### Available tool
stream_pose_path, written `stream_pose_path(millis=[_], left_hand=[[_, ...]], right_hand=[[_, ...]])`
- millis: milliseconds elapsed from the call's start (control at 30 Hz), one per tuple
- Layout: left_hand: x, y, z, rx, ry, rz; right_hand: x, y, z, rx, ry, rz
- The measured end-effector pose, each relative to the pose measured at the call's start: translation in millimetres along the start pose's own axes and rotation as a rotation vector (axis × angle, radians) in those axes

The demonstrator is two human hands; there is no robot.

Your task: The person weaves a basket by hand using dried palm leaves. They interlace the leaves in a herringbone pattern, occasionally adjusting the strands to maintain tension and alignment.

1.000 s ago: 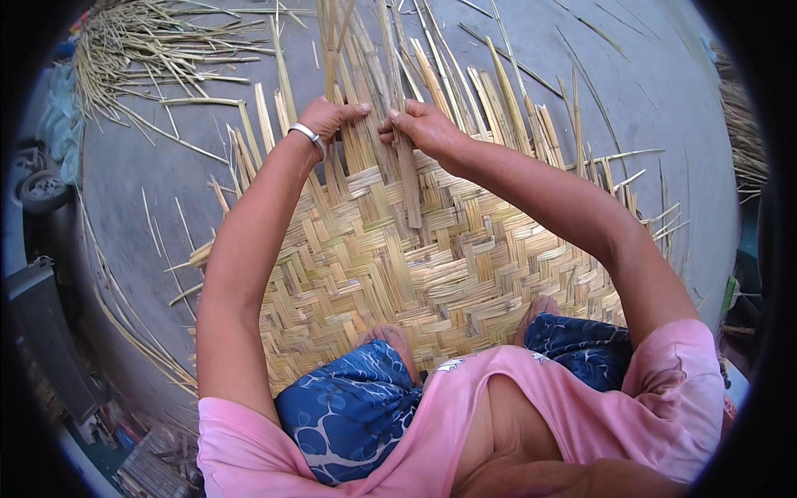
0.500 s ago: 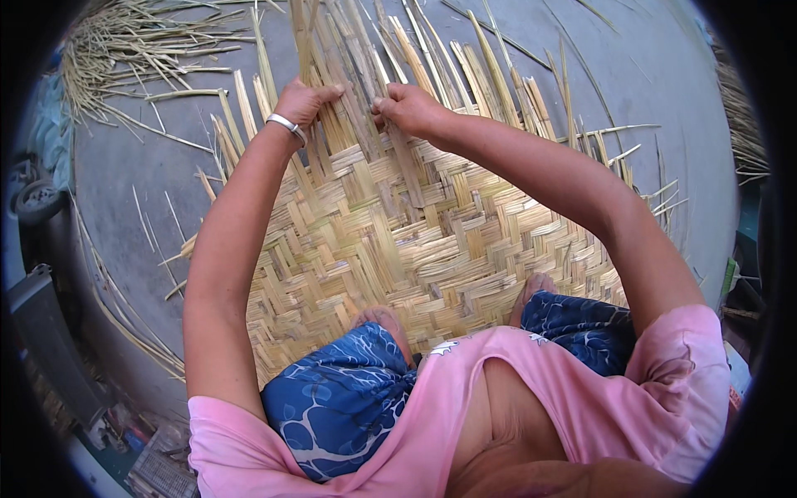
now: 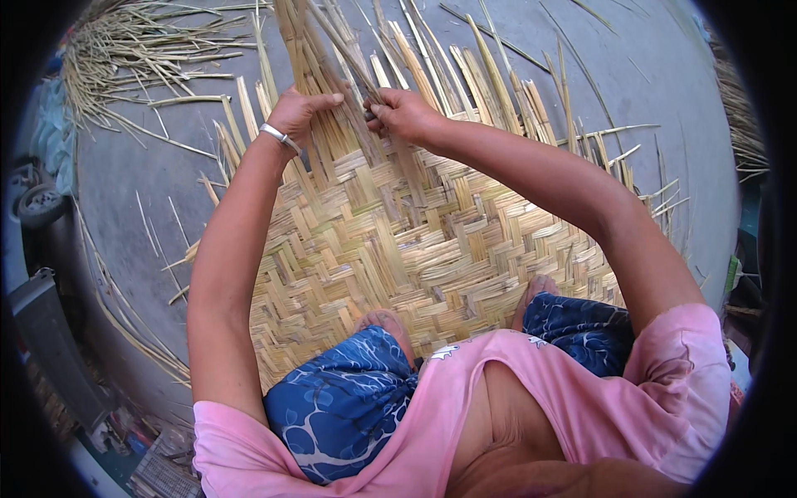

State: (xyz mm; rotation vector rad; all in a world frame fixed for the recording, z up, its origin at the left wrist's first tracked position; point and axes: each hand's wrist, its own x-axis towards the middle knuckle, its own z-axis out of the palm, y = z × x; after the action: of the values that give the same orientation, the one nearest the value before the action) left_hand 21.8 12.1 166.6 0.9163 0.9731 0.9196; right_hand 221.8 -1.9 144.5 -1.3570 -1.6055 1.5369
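Observation:
A woven mat point(image 3: 332, 274) of pale, flattened straw-coloured strips lies on the floor beneath my feet, its loose strip ends fanning out at the far edge. At that edge my left hand point(image 3: 299, 112), with a silver bangle on its wrist, is closed round a bundle of upright strips point(image 3: 303, 50). My right hand point(image 3: 404, 114) is just to its right, fingers pinched on a greyish-brown strip point(image 3: 339, 40) that slants up and to the left. Between the hands, more strips run down into the weave. My fingertips are partly hidden by the strips.
A heap of thin stalks point(image 3: 124, 66) spreads over the grey floor point(image 3: 664, 83) at the far left. Loose strips lie left and right of the mat. A wheel point(image 3: 40, 203) and a dark panel point(image 3: 54, 340) stand at the left; another stalk bundle point(image 3: 735, 108) is at the far right.
The strips in my left hand now lean more to the left at their tops. My right hand has moved slightly down and left, and a strip there now slants up leftward.

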Motion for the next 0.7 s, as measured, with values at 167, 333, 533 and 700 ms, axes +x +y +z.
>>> stream_pose_path(millis=[167,333,533,700], left_hand=[[-8,8,1,-0.047,-0.155,0.023],[-9,5,-17,-0.251,0.072,0.160],[-24,-16,-40,-0.247,0.410,0.109],[-58,-37,-33,-0.046,0.616,0.062]], right_hand=[[11,-2,-8,-0.445,-0.071,-0.166],[13,-19,-16,-0.351,-0.266,0.028],[11,-18,-37,-0.337,-0.203,0.097],[13,-21,-50,-0.647,-0.341,0.059]])
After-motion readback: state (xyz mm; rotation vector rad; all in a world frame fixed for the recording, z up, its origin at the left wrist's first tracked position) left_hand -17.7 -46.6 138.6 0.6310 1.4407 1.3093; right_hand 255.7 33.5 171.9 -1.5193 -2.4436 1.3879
